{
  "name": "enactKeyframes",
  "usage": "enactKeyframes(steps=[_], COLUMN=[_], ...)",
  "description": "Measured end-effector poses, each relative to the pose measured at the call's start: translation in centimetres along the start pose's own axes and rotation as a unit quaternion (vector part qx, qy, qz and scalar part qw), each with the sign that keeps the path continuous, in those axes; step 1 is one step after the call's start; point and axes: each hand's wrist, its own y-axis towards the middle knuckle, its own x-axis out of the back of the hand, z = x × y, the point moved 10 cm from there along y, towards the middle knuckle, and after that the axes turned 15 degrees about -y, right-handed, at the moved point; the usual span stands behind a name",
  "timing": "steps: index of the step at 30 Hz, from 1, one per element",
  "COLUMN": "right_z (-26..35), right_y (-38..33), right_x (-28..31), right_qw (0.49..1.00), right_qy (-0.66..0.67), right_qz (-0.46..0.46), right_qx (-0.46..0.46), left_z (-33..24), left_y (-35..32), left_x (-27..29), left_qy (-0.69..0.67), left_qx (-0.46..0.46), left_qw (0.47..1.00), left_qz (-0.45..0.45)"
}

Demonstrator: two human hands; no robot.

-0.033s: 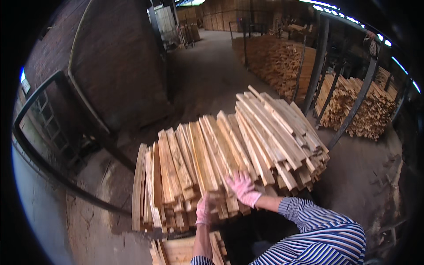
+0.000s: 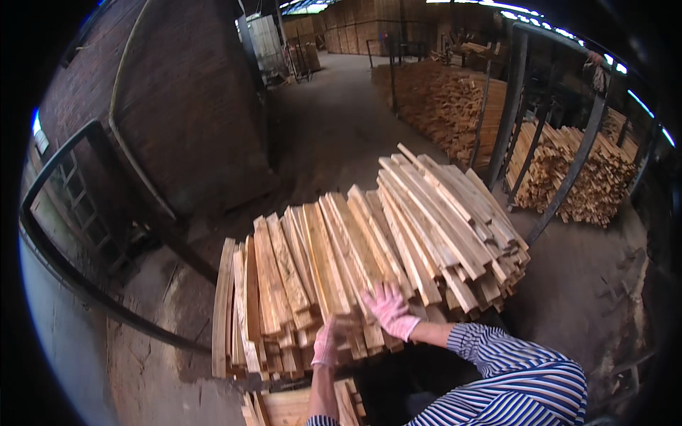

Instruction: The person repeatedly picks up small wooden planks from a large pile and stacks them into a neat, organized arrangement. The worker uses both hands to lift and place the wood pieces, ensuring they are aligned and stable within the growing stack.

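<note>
A broad pile of pale, rough-sawn wooden boards lies in front of me, the boards side by side in uneven layers. My right hand, in a pink glove, rests flat on top near the boards' close ends with its fingers spread. To its left, my left hand, gloved in pink too, is closed at the near end of a wooden board. Its fingertips are partly hidden and a little blurred. Below the left hand is a smaller stack of boards, partly covered by my left forearm.
A bent dark metal frame stands at the left, before a brick wall. Upright metal bars rise at the right, with a stacked lumber pile behind them. A larger wood stack stands farther back beside a concrete passage.
The view has shifted very slightly, so the pile and my hands sit a little lower in it. Both hands keep their places on the boards.
</note>
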Motion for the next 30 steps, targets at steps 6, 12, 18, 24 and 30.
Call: enactKeyframes(steps=[6,12,18,24,30], right_z=[-1.5,-3.0,-2.4,-4.1,-6.9], right_y=[1.2,-3.1,-5.2,-0.1,3.9], right_x=[2.3,3.0,3.2,1.9,3.7], right_qw=[0.989,0.907,0.981,0.998,0.991], right_qy=[0.083,0.336,-0.029,-0.033,0.124], right_qz=[0.119,0.152,-0.123,0.043,0.044], right_qx=[0.002,-0.202,-0.148,-0.032,-0.026], left_z=[2.0,0.5,-0.5,-1.3,-4.7], left_y=[1.5,2.0,5.5,2.5,4.0], left_x=[-2.0,-2.3,-2.4,-4.8,-5.9], left_qy=[-0.185,-0.210,-0.038,-0.042,-0.078], left_qx=[0.158,0.184,0.116,0.173,0.188], left_qw=[0.968,0.951,0.991,0.983,0.971], left_qz=[0.059,0.131,0.052,0.045,0.126])
